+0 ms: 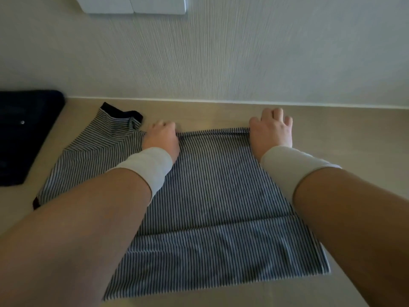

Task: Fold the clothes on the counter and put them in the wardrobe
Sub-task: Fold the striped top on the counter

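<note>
A pale beige bench [332, 134] runs up to a cream wall with a fine vertical texture [221, 58]; two white socket plates [132, 4] sit high on that wall at the top left. A folded dark navy garment [22, 134] with a small metal stud lies at the far left of the bench, apart from the striped cloth.

Both forearms reach forward from the near edge, each with a white wrist band [152, 167]. The left hand [161, 138] rests palm down at the far edge of the striped shirt [210, 196], its fingers curled over and pinching the folded edge. The right hand [271, 129] pinches the same edge at the right corner between thumb and curled fingers, knuckles up.

The striped shirt lies flat in the middle of the bench, black-and-white pinstripes running near to far. Its folded body has its long axis near to far. A sleeve with a black cuff [124, 113] sticks out to the far left, and a layer's edge crosses the near part from left to right
</note>
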Demonstrator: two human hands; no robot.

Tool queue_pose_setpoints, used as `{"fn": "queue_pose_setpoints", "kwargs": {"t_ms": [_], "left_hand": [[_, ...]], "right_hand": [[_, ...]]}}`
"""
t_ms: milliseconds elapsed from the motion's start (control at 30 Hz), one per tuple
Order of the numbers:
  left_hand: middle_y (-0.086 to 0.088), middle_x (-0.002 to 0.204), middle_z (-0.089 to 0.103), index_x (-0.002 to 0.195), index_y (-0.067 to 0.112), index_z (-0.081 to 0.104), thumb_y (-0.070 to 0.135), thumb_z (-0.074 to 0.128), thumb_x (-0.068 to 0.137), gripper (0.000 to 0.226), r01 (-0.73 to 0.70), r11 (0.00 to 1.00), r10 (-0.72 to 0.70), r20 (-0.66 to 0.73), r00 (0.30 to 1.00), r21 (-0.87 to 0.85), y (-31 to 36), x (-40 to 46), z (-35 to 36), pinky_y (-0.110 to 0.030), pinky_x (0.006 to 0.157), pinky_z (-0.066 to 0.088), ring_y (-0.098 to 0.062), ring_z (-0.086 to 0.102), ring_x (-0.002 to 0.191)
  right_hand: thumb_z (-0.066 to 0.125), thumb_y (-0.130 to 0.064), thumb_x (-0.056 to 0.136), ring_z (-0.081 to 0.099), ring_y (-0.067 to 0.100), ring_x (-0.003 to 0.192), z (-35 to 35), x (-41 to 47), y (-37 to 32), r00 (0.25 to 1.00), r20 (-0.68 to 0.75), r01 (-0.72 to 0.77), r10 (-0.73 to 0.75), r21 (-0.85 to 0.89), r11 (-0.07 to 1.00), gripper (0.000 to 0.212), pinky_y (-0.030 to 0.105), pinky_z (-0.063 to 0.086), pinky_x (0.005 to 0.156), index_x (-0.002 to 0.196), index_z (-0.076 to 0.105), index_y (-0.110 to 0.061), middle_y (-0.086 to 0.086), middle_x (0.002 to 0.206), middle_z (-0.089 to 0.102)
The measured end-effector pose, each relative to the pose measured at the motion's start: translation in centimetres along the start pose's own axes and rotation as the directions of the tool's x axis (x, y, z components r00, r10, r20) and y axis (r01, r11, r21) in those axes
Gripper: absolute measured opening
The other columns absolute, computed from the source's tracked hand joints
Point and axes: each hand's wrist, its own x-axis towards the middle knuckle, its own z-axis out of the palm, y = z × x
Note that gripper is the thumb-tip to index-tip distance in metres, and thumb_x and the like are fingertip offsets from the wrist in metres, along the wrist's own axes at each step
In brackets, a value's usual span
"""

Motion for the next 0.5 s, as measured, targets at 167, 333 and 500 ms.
{"fn": "queue_pose_setpoints", "kwargs": {"t_ms": [167,333,500], "left_hand": [[0.001,0.099,0.056,0.094,0.024,0.048,0.018,0.053,0.091,0.009,-0.062,0.996,0.049,-0.187,0.981,-0.065,0.8,-2.3,-1.9,-0.043,0.093,0.031,-0.026,0.05,0.102],[0.006,0.074,0.05,0.081,0.023,0.046,0.016,0.06,0.088,0.017,-0.191,0.978,0.195,0.036,0.98,-0.087,0.6,-6.7,-3.3,-0.033,0.079,0.039,-0.023,0.053,0.077],[0.0,0.083,0.054,0.079,0.024,0.045,0.011,0.055,0.086,0.017,-0.246,0.969,0.231,0.293,0.928,0.015,0.6,-10.2,-2.6,-0.029,0.065,0.039,-0.021,0.051,0.078]], "right_hand": [[0.058,-0.004,0.08,0.042,0.034,0.111,-1.1,-2.0,2.7,0.995,-0.099,0.011,-0.005,0.063,0.998,0.019,0.045,0.036,0.096,0.099,0.058,-0.008,0.013,0.109,0.055],[0.056,-0.007,0.086,0.046,0.029,0.107,-1.1,-6.4,4.9,0.999,-0.047,0.027,-0.021,0.131,0.991,0.014,0.038,0.041,0.085,0.098,0.054,-0.013,0.008,0.103,0.059],[0.052,-0.005,0.087,0.046,0.026,0.108,-1.0,-11.4,5.5,0.999,0.034,0.033,-0.04,0.176,0.984,0.016,0.034,0.043,0.081,0.1,0.055,-0.014,0.006,0.106,0.057]]}}
